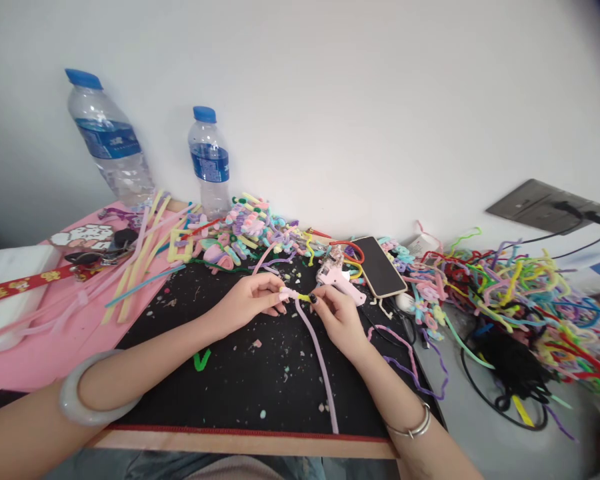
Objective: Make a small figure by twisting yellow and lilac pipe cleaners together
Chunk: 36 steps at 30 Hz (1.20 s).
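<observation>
Over the middle of the black mat (230, 393), my left hand (257, 299) pinches the pink end of a small piece made of pipe cleaners (291, 293). My right hand (337, 317) grips the yellow end of that same piece between thumb and fingertips. From between the hands a long pale purple pipe cleaner (320, 360) trails down to the mat's front edge; whether it is joined to the piece I cannot tell. Just behind my right hand lies a pale pink glue gun (341, 280). A bent green pipe cleaner (202, 360) rests left of centre.
Two water bottles (209, 160) stand by the wall. Behind the mat are a pile of fuzzy pipe-cleaner shapes (250, 227) and a phone (380, 267). A tangle of coloured pipe cleaners (520, 287) fills the right, below a wall socket (550, 207) with cables. Long strips lie over a pink sheet (87, 333).
</observation>
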### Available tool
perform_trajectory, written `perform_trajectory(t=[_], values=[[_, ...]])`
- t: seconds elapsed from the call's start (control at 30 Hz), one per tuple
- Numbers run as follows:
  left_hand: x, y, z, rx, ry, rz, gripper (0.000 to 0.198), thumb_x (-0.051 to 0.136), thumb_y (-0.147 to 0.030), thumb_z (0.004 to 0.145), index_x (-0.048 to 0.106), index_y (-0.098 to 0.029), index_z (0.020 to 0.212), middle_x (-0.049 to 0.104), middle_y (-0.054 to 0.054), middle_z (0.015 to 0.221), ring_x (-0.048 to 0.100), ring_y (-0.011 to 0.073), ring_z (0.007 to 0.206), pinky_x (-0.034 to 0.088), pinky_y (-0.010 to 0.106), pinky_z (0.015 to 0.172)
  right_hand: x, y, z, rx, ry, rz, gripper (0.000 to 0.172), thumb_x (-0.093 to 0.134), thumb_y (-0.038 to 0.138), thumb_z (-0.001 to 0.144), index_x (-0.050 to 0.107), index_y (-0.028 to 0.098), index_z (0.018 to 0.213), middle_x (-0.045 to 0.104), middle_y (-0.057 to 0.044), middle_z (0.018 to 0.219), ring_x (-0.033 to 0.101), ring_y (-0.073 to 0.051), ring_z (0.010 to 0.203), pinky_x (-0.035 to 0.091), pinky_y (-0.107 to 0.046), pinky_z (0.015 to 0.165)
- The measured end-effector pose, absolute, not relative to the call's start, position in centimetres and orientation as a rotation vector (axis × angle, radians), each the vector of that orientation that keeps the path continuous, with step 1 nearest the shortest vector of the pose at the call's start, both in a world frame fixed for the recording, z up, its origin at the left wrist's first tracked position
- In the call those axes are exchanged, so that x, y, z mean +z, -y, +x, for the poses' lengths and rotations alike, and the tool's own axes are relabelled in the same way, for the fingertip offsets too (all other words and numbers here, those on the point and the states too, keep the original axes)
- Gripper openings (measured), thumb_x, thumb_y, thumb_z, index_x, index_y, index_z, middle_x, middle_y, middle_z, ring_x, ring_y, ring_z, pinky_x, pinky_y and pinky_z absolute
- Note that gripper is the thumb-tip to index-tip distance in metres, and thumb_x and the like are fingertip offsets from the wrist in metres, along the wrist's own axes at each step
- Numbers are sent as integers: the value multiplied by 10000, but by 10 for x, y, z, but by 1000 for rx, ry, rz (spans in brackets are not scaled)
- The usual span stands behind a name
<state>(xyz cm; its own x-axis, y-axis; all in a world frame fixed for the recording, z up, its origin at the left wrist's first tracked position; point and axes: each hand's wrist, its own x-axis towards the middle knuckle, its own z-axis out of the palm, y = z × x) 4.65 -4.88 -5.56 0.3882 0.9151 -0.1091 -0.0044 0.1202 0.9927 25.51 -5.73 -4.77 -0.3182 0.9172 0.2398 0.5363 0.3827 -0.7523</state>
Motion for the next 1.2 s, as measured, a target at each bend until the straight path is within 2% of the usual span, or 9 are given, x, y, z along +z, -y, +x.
perform_trajectory(t=[0.1,0.17,0.23,0.33,0.47,0.6,0.77,0.9,1.2], values=[[-56,48,45,859,-997,1277,173,600,-323,782,577,-166,850,653,11,741,650,140,701,534,235,639,-45,50,263,290,1958,-1395,188,470,223,819,551,191,986,597,-53,891,539,-180,785,428,-298,704],[-56,47,45,863,-1030,1284,180,594,-331,783,576,-165,850,648,11,737,649,141,696,535,233,629,-45,44,270,13,1941,-1594,331,526,236,756,525,204,1086,555,-96,1093,501,-259,1001,410,-388,809],[-57,47,44,865,-1049,1304,185,583,-337,790,574,-167,865,644,10,736,648,140,686,537,233,618,-48,38,276,-98,1940,-1815,476,559,259,704,483,215,1172,490,-122,1204,453,-318,1090,396,-457,824],[-58,47,43,886,-1062,1382,188,568,-336,799,572,-168,882,635,8,734,644,143,664,541,241,598,-53,33,281,-37,1962,-1998,521,533,270,703,448,207,1213,499,-138,1185,479,-323,1079,407,-468,797],[-57,46,41,932,-1093,1580,171,533,-315,821,593,-164,871,624,11,721,632,141,621,540,250,594,-54,30,285,31,1980,-1990,453,511,224,700,485,203,1152,591,-103,1074,530,-295,1024,413,-416,787],[-54,46,38,961,-1140,1682,195,487,-310,845,608,-164,887,621,15,707,623,138,593,523,237,568,-50,28,289,119,1863,-1815,355,526,240,721,534,190,1072,634,-74,979,584,-242,859,433,-350,728],[-48,46,38,937,-1169,1585,212,467,-333,844,593,-164,829,581,-3,614,574,127,517,463,214,472,-47,31,293,544,1809,-1437,243,531,323,787,612,176,962,652,-43,812,586,-192,723,463,-305,663],[-46,44,38,941,-1188,1443,197,482,-340,826,560,-163,786,538,-19,579,536,119,481,422,207,428,-50,36,291,910,1882,-1287,267,596,320,756,633,175,976,669,-49,845,603,-204,763,486,-309,660],[-48,43,39,913,-1165,1403,182,477,-323,825,535,-164,756,501,-32,548,522,116,476,414,211,443,-57,37,290,875,2049,-1283,238,586,319,776,652,173,952,670,-38,828,594,-188,730,483,-299,661]])
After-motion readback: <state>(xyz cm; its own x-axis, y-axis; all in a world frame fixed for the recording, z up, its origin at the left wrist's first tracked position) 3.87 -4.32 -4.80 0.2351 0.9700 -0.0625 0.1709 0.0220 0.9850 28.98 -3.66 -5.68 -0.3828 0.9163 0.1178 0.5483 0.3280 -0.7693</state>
